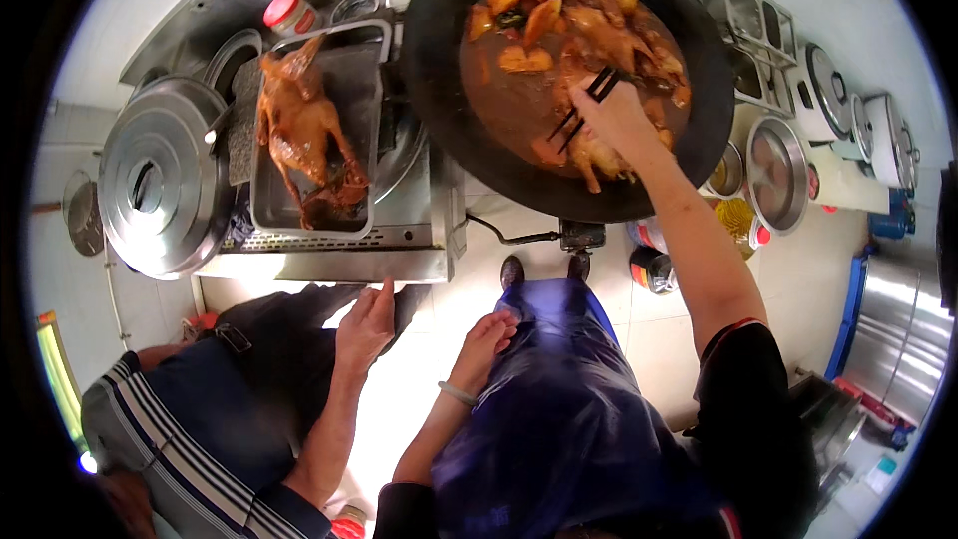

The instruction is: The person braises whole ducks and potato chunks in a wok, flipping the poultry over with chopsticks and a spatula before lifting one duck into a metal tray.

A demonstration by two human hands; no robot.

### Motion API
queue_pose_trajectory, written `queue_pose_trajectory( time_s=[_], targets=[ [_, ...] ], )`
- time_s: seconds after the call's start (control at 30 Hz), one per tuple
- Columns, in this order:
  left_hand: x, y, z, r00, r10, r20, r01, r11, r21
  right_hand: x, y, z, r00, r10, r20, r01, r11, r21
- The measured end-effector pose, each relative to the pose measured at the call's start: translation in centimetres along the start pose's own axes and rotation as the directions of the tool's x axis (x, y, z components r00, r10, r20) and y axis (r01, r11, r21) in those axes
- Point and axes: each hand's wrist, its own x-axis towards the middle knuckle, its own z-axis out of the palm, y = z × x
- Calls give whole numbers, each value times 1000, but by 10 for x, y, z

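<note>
Dark chopsticks (pixel 584 109) are held in my right hand (pixel 615 114), over a large black wok (pixel 441 52). Their tips reach towards the brown broth (pixel 509 105) near an orange chunk at the lower side. Whole cooked birds (pixel 606 34) lie in the broth to the right of centre, and one is partly hidden beneath my hand. Browned potato-like pieces (pixel 540 19) gather at the far side. My left hand (pixel 490 333), with a pale bangle on the wrist, hangs before the blue apron (pixel 554 389); its fingers are curled and I cannot tell whether it holds anything.
Left of the wok, a metal tray (pixel 373 187) holds a whole cooked bird (pixel 303 127) beside a large steel lid (pixel 150 180). A co-worker's hand (pixel 367 326) is at the counter edge. Pans and pots (pixel 778 172) stand right; an oil bottle (pixel 737 224) and a dark bottle (pixel 653 269) are below.
</note>
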Motion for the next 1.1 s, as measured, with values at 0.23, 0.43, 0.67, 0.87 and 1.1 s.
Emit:
queue_pose_trajectory(
  time_s=[0.23, 0.43, 0.67, 0.87, 1.1],
  targets=[
    [1, -18, -29, 992, 82, -98, -96, 985, -144, 34, -19, 13, 955, 285, 86, -281, 958, -52],
    [8, -11, -18, 980, 104, -170, -143, 961, -235, 59, 19, -6, 904, 407, 131, -425, 888, 173],
    [12, 9, 11, 954, 70, -290, -173, 922, -347, 51, 82, -59, 807, 549, 219, -527, 500, 687],
    [19, 6, 33, 944, 82, -321, -206, 903, -378, 44, 102, -69, 790, 540, 290, -479, 249, 842],
    [21, 21, 43, 939, 99, -331, -214, 918, -334, 52, 97, -83, 782, 588, 204, -445, 298, 845]
  ],
)
